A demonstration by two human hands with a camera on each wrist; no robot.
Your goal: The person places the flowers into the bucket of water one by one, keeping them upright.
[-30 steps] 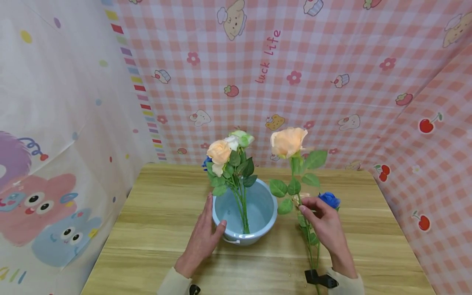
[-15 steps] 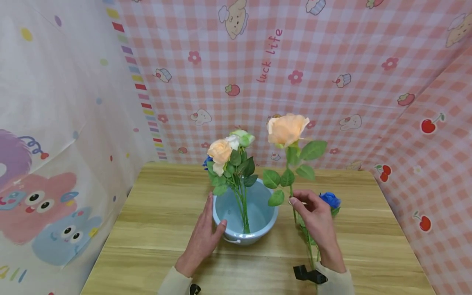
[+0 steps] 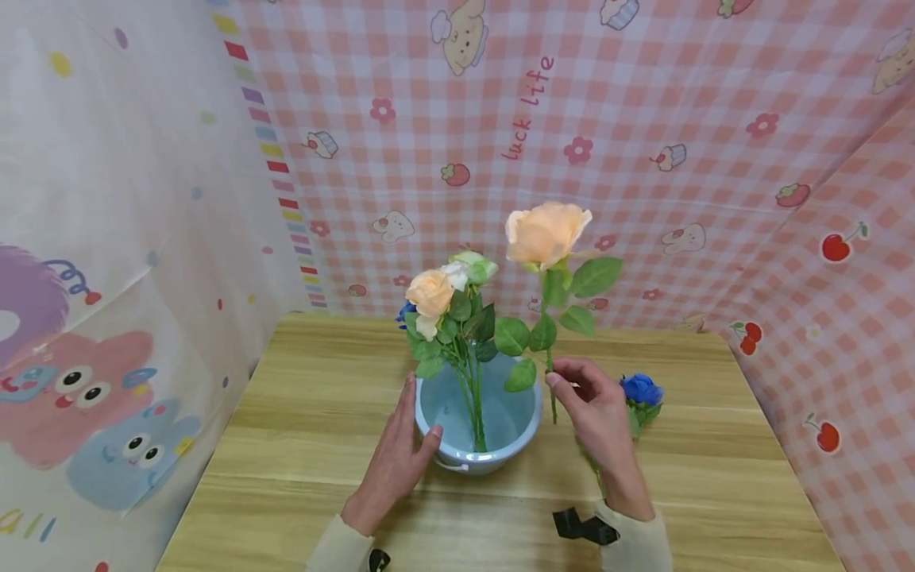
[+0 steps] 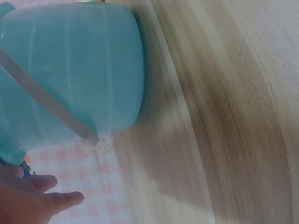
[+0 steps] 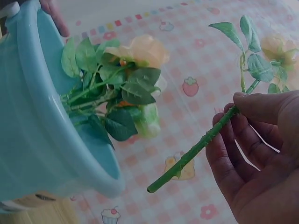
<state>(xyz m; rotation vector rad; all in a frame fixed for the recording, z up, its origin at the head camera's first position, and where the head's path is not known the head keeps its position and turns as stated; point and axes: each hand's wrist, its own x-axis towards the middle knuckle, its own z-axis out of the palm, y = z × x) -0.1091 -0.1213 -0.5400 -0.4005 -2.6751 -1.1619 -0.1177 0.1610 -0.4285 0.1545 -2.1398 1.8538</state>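
Note:
In the head view, a light blue bucket (image 3: 529,425) stands on the table, with several artificial roses leaning in it: a peach rose (image 3: 430,292), a green-white rose (image 3: 472,268) and a blue one behind. My left hand (image 3: 395,457) rests against the bucket's left side, thumb at the rim. To the right of the bucket, my right hand (image 3: 600,413) pinches the stem of a large peach rose (image 3: 547,234) between thumb and fingers, bloom up. The right wrist view shows the cut end of that green stem (image 5: 187,156) hanging free, beside the bucket's rim.
A blue rose (image 3: 641,389) lies on the wooden table (image 3: 722,477) behind my right hand, its stem partly covered by the hand. A pink checked cloth (image 3: 643,79) hangs behind the table, and a white printed cloth (image 3: 143,278) on the left.
My right hand has lifted the large peach rose up and moved it left toward the bucket, away from the blue rose on the table. The left hand stays at the bucket.

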